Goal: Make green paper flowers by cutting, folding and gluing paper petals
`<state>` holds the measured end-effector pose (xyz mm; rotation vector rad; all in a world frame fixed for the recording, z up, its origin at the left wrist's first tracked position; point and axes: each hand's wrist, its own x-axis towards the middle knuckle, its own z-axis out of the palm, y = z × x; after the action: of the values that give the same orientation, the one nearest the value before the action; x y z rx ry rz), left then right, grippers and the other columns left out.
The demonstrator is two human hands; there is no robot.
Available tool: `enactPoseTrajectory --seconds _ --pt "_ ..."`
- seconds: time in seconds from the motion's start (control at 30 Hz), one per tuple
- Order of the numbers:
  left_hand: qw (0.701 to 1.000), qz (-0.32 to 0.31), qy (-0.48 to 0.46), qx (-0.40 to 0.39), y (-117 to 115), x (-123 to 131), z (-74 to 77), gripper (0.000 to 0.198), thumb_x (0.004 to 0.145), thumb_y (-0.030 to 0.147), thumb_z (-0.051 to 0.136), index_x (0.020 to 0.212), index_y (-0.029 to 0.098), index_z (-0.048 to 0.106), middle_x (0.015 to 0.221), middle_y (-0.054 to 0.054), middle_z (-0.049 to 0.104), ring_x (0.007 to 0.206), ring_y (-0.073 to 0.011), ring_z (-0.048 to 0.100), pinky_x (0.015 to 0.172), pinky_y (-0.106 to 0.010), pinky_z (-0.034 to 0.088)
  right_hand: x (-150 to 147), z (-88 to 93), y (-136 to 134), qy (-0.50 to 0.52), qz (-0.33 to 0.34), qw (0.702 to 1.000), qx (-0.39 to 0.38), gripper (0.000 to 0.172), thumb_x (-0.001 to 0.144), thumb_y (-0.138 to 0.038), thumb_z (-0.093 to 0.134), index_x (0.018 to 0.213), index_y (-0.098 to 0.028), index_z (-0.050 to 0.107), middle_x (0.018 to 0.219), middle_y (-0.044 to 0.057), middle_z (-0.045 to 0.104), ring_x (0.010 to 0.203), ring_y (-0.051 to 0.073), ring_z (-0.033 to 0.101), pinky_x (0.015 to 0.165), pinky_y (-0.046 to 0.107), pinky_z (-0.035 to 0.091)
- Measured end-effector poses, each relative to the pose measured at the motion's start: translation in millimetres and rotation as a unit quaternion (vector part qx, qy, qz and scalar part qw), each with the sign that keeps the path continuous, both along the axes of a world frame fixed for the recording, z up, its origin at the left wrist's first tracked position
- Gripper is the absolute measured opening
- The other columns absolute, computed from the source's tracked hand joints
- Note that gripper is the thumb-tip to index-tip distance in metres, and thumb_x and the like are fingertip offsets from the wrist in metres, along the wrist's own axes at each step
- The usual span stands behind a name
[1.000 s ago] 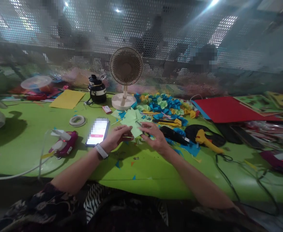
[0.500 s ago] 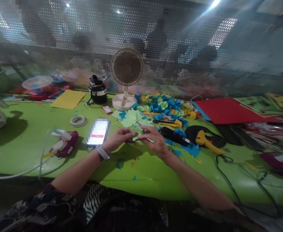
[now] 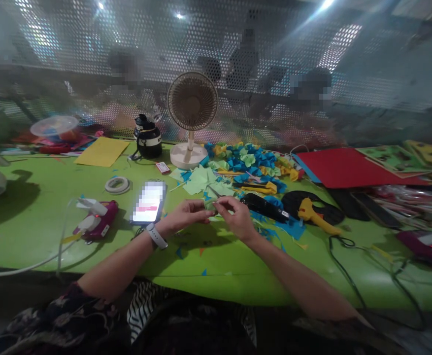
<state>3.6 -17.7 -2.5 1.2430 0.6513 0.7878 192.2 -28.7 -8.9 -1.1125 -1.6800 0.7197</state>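
Observation:
Between my two hands is a small piece of light green paper (image 3: 210,204), mostly covered by my fingers. My left hand (image 3: 188,215) pinches it from the left, thumb along the near side. My right hand (image 3: 235,217) closes thumb and forefinger on its right edge, and the fingertips of both hands almost meet. A thin greyish strip (image 3: 213,191) shows just behind the fingers; I cannot tell what it is. Beyond lie flat light green paper cutouts (image 3: 203,179). A heap of blue, green and yellow paper flowers (image 3: 249,157) rests behind them.
A phone (image 3: 149,203) with a lit screen lies left of my hands, near a tape roll (image 3: 117,185) and a purple power strip (image 3: 99,220). A fan (image 3: 192,101) stands behind. To the right are a black tool (image 3: 265,207), a yellow glue gun (image 3: 317,217) and its trailing cord.
My hands have drawn closer together, and my right fingers have curled in. Less of the green paper shows between them. The view has shifted slightly.

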Motion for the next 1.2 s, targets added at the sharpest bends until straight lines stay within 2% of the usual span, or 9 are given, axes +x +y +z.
enactPoseTrajectory --seconds 0.1,0.23,0.67,0.9,1.03,1.1,1.2 --pt "1.0 0.003 0.02 0.006 1 3 -4.3 0.023 0.072 0.035 0.078 0.086 0.016 0.075 0.081 -0.005 0.072 0.08 -0.0167 0.067 0.079 -0.031 0.054 0 0.2 -2 -0.017 -0.012 1.0 0.004 0.025 0.085 -0.046 0.063 0.083 -0.021 0.063 0.077 0.003 0.069 0.069 0.019 0.066 0.068 0.031 0.054" --pt "1.0 0.006 0.023 0.007 2 4 -9.3 0.022 0.075 0.036 0.075 0.087 0.017 0.075 0.083 -0.006 0.074 0.081 -0.0171 0.069 0.077 -0.031 0.054 -1 0.7 -3 -0.023 -0.015 1.0 0.006 0.025 0.086 -0.046 0.062 0.082 -0.022 0.061 0.076 0.002 0.068 0.068 0.018 0.065 0.066 0.03 0.053" --pt "0.999 0.0 0.045 0.021 5 3 -15.2 0.028 0.079 0.042 0.071 0.092 0.018 0.075 0.097 -0.009 0.075 0.091 -0.0203 0.07 0.083 -0.036 0.055 -1 -3.0 -2 -0.032 -0.019 0.999 0.004 0.028 0.086 -0.049 0.061 0.082 -0.022 0.06 0.075 0.002 0.067 0.066 0.018 0.064 0.064 0.029 0.051" --pt "0.999 -0.009 0.033 0.015 6 3 -18.2 0.029 0.079 0.043 0.071 0.091 0.016 0.074 0.096 -0.01 0.076 0.092 -0.0207 0.071 0.084 -0.036 0.055 -2 -1.8 -2 -0.034 -0.016 0.999 0.001 0.03 0.085 -0.052 0.061 0.081 -0.022 0.06 0.074 0.002 0.067 0.067 0.018 0.062 0.066 0.029 0.05" --pt "1.0 -0.001 0.025 0.012 5 3 -17.7 0.029 0.079 0.043 0.071 0.087 0.016 0.074 0.091 -0.009 0.076 0.091 -0.0205 0.071 0.085 -0.037 0.055 -1 2.0 -1 0.0 -0.029 0.999 -0.027 0.033 0.084 -0.055 0.061 0.082 -0.022 0.055 0.072 0.001 0.062 0.065 0.016 0.059 0.062 0.028 0.048" --pt "1.0 0.0 0.023 0.007 4 4 -15.5 0.029 0.079 0.044 0.071 0.083 0.016 0.073 0.086 -0.009 0.076 0.088 -0.0206 0.071 0.085 -0.038 0.055 1 4.3 0 0.016 -0.016 0.998 -0.052 0.035 0.085 -0.057 0.057 0.084 -0.023 0.052 0.07 -0.001 0.058 0.063 0.015 0.056 0.058 0.027 0.046" --pt "1.0 -0.009 0.024 -0.001 3 4 -11.7 0.03 0.076 0.046 0.073 0.08 0.016 0.073 0.082 -0.009 0.075 0.085 -0.0197 0.071 0.084 -0.037 0.055 2 5.6 1 0.013 0.04 0.996 -0.079 0.034 0.088 -0.056 0.053 0.083 -0.023 0.053 0.069 -0.001 0.055 0.062 0.015 0.054 0.056 0.026 0.044"
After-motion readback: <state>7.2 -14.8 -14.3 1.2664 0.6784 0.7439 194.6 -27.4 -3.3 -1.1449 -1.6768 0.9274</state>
